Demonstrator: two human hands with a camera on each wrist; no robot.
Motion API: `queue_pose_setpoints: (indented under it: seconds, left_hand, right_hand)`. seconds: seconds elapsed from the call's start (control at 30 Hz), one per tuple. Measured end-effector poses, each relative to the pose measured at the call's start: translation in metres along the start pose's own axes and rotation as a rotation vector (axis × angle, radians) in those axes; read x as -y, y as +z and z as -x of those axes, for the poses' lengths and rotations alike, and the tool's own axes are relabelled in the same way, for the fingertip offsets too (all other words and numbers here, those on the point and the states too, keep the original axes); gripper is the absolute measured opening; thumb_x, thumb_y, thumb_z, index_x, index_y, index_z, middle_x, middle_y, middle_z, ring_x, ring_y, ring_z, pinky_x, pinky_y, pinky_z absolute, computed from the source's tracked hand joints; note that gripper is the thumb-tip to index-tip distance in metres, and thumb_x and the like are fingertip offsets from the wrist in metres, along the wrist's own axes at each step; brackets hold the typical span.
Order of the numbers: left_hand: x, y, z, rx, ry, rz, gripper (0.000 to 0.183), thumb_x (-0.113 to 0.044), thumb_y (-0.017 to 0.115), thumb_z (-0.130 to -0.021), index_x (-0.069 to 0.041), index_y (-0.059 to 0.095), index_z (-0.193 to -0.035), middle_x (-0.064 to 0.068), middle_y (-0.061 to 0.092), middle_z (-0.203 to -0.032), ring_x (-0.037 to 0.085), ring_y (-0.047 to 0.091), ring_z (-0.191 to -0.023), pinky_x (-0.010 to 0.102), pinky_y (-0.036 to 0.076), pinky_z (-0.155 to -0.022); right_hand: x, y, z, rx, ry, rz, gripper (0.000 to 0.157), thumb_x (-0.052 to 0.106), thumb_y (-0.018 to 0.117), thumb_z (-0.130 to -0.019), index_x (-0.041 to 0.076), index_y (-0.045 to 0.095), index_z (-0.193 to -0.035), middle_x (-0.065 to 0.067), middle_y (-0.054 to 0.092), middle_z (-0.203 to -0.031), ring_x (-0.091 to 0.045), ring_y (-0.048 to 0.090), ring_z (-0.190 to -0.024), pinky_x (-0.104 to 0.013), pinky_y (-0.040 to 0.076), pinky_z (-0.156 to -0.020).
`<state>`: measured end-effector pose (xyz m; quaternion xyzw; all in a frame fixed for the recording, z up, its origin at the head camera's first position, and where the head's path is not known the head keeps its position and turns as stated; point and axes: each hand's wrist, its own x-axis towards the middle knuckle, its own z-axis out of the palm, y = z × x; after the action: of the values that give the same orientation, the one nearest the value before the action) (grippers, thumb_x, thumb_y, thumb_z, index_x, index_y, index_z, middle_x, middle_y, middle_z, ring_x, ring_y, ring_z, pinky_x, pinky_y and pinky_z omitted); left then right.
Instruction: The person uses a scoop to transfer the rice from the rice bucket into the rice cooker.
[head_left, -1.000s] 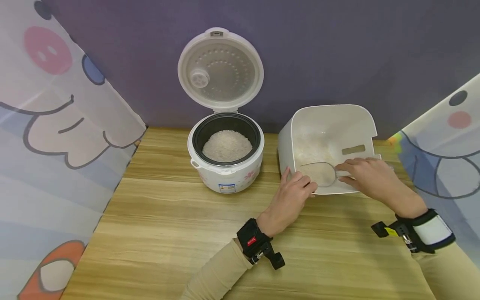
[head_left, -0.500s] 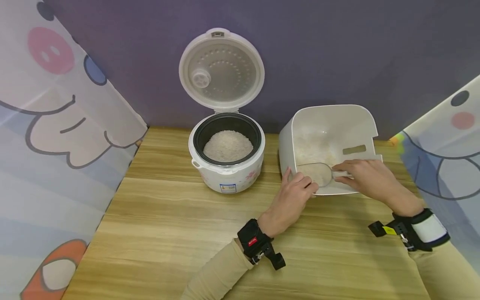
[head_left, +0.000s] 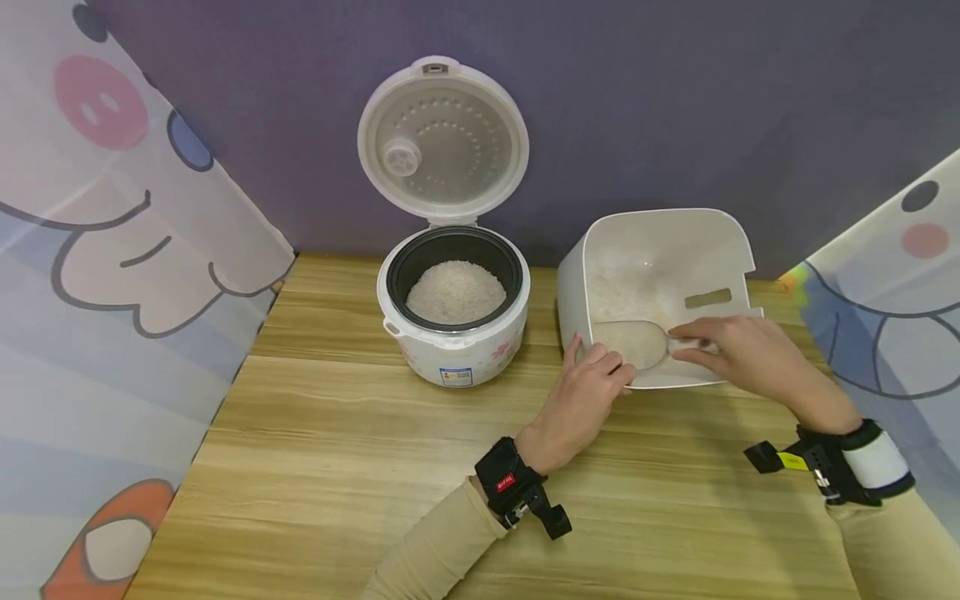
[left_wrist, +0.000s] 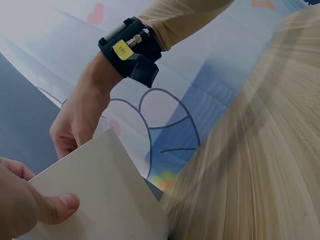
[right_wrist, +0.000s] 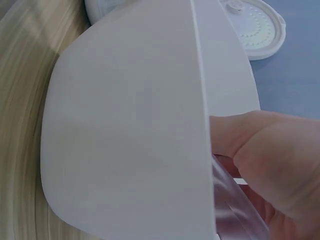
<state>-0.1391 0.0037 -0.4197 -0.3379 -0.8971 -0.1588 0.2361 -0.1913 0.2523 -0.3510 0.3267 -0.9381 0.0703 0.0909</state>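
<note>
A white rice bin (head_left: 675,242) stands open at the right of the table, with some rice (head_left: 622,304) inside. My left hand (head_left: 581,396) grips its front rim near the left corner; in the left wrist view the thumb of that left hand (left_wrist: 30,205) lies on the outer wall. My right hand (head_left: 738,354) reaches into the bin and pinches the handle of a clear scoop (head_left: 633,343). The scoop's bowl lies low against the bin's front wall, with rice in it or under it. In the right wrist view, the bin wall (right_wrist: 130,125) partly hides the scoop handle (right_wrist: 237,205).
Left of the bin is a white rice cooker (head_left: 487,358), its lid (head_left: 450,133) raised. Rice (head_left: 455,292) fills part of its dark inner pot (head_left: 397,279). Both stand on a wooden table (head_left: 337,467) against a dark wall; patterned cloths (head_left: 187,275) hang at the sides.
The scoop has shifted slightly inside the bin, first left, then a little back to the right and up with my right hand. My left hand keeps its grip on the rim.
</note>
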Motion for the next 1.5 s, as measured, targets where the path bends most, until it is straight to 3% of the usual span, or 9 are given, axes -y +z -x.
queue_pose_setpoints:
  seconds: [0.53,0.97,1.27,1.5]
  left_hand:
    - [0.002,-0.002,-0.002,-0.008,-0.003,0.032,0.023,-0.031,0.062,-0.095,-0.019,0.073,-0.112,-0.007,0.069,-0.107,0.012,0.057,-0.105,0.057,0.040,-0.116]
    - [0.004,-0.005,-0.002,-0.013,-0.013,0.038,0.023,-0.034,0.062,-0.096,-0.021,0.072,-0.111,-0.008,0.071,-0.111,0.012,0.058,-0.106,0.055,0.040,-0.116]
    - [0.006,-0.010,-0.006,-0.014,-0.032,0.050,0.014,-0.033,0.068,-0.094,-0.020,0.071,-0.099,-0.009,0.070,-0.107,0.012,0.057,-0.108,0.053,0.042,-0.115]
    - [0.007,-0.010,-0.006,-0.024,-0.034,0.060,0.012,-0.032,0.070,-0.094,-0.020,0.071,-0.097,-0.010,0.070,-0.103,0.012,0.057,-0.108,0.052,0.042,-0.115]
  right_hand:
    - [-0.006,-0.010,0.011,-0.062,0.038,-0.031,0.033,0.023,0.086,-0.081,0.009,0.080,-0.111,-0.004,0.078,-0.085,-0.020,0.069,-0.064,-0.024,0.035,-0.044]
    - [-0.007,-0.014,0.014,-0.092,0.051,-0.051,0.034,0.021,0.087,-0.081,0.010,0.080,-0.112,-0.003,0.078,-0.085,-0.020,0.071,-0.066,-0.026,0.044,-0.050]
    - [-0.009,-0.018,0.014,-0.112,0.037,-0.098,0.034,0.018,0.086,-0.082,0.008,0.079,-0.114,-0.006,0.079,-0.088,-0.019,0.072,-0.064,-0.030,0.053,-0.054]
    - [-0.011,-0.027,0.016,-0.121,0.057,-0.099,0.032,0.015,0.085,-0.083,0.008,0.078,-0.113,-0.006,0.079,-0.086,-0.020,0.074,-0.066,-0.025,0.051,-0.053]
